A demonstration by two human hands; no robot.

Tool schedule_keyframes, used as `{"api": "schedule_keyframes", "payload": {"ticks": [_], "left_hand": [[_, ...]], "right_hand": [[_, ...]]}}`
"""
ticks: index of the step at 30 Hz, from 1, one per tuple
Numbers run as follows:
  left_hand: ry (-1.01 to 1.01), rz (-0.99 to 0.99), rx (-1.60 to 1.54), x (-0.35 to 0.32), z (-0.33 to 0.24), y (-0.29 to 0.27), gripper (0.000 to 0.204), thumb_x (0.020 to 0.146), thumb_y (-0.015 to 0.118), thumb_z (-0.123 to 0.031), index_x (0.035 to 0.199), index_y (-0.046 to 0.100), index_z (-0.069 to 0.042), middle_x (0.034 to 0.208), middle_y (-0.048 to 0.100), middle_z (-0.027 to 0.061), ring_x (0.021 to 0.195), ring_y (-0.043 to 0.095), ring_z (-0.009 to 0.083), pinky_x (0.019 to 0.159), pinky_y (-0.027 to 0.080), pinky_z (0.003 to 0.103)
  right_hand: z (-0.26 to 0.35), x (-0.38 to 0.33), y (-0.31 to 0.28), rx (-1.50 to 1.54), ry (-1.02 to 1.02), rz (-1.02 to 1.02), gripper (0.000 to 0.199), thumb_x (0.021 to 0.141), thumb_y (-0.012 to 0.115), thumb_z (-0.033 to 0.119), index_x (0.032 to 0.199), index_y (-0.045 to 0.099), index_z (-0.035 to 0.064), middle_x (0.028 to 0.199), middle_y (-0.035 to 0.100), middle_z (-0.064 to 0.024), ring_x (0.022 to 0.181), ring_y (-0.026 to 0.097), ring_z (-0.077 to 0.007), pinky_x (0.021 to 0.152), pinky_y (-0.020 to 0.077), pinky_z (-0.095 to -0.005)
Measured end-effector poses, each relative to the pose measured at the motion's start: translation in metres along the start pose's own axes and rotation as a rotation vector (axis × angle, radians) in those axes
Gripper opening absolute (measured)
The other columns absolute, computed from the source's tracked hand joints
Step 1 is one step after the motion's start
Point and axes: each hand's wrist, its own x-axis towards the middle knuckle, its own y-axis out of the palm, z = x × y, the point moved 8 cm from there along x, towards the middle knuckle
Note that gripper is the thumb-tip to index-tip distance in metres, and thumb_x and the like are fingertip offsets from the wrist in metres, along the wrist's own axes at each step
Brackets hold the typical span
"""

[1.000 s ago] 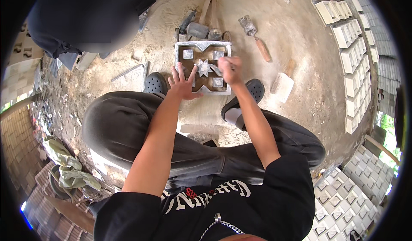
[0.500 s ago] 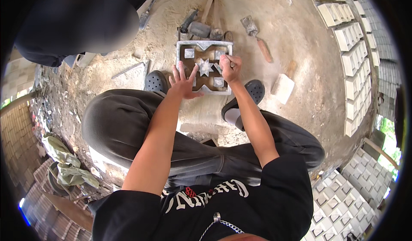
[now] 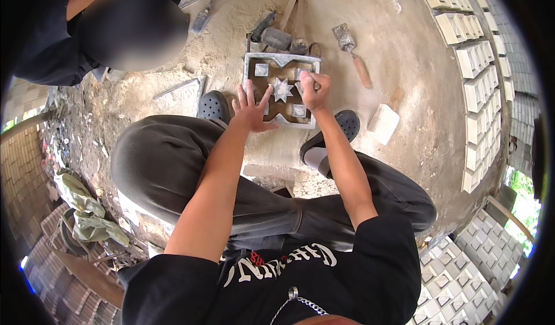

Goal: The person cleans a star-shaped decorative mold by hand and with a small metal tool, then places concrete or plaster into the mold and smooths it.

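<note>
A square grey mold [image 3: 317,96] lies on the ground between my feet. Its raised frame surrounds brown material, a pale eight-pointed star block [image 3: 282,90] and small square blocks, among them one at the upper left [image 3: 262,70]. My left hand [image 3: 250,112] rests with fingers spread over the mold's lower left side, covering part of it. On the right side my right hand [image 3: 315,92] is closed, with a dark rounded end showing between its fingers; what it grips is mostly hidden. That fist covers part of the mold's right edge.
Beyond the mold lie a mallet [image 3: 276,38] and other tools. To the right are a trowel [image 3: 354,53] and a pale flat-bladed tool [image 3: 383,124]. Another person [image 3: 133,24] is at the upper left. Rows of pale cast blocks [image 3: 481,88] line the right side.
The view has shifted slightly, so the mold and tools appear a little further right. Both hands keep nearly the same places over the mold. The other person's head and arm have moved.
</note>
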Motion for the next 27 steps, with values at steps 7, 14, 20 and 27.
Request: {"api": "schedule_keyframes", "payload": {"ticks": [7,14,20,27], "left_hand": [[-0.003,-0.001,0.002,0.003,0.001,0.000,0.119,0.062,0.066,-0.074,0.148,-0.007,-0.036,0.149,-0.022,0.0273,0.136,-0.012,0.0538,0.101,0.018,0.070],[-0.012,0.012,-0.016,0.002,0.001,0.000,0.118,0.063,0.067,-0.072,0.148,-0.007,-0.036,0.149,-0.022,0.0270,0.136,-0.013,0.0534,0.102,0.017,0.070],[0.002,0.007,-0.021,0.002,0.001,-0.002,0.118,0.063,0.068,-0.070,0.148,-0.006,-0.037,0.149,-0.023,0.0267,0.136,-0.013,0.0532,0.102,0.017,0.070],[0.004,-0.015,-0.038,0.000,0.001,-0.003,0.118,0.062,0.069,-0.070,0.148,-0.005,-0.037,0.149,-0.022,0.0263,0.136,-0.013,0.0530,0.102,0.016,0.071]], "right_hand": [[-0.014,-0.008,-0.007,0.083,0.051,-0.002,0.039,0.089,0.048,0.010,0.052,0.036,0.0050,0.049,0.036,0.0027,0.042,0.031,-0.0065,0.041,0.0202,-0.0275],[-0.008,0.018,-0.015,0.351,0.207,0.046,0.034,0.088,0.050,0.013,0.056,0.043,0.0040,0.053,0.038,0.0042,0.044,0.032,-0.0057,0.042,0.0215,-0.0249],[0.043,0.029,-0.005,0.109,-0.162,0.256,0.036,0.086,0.047,0.018,0.055,0.036,0.0027,0.051,0.034,-0.0026,0.043,0.031,-0.0113,0.042,0.0214,-0.0302],[0.025,0.027,0.011,0.027,-0.092,0.348,0.037,0.085,0.050,0.018,0.056,0.037,-0.0004,0.051,0.032,-0.0041,0.046,0.030,-0.0141,0.044,0.0213,-0.0327]]}}
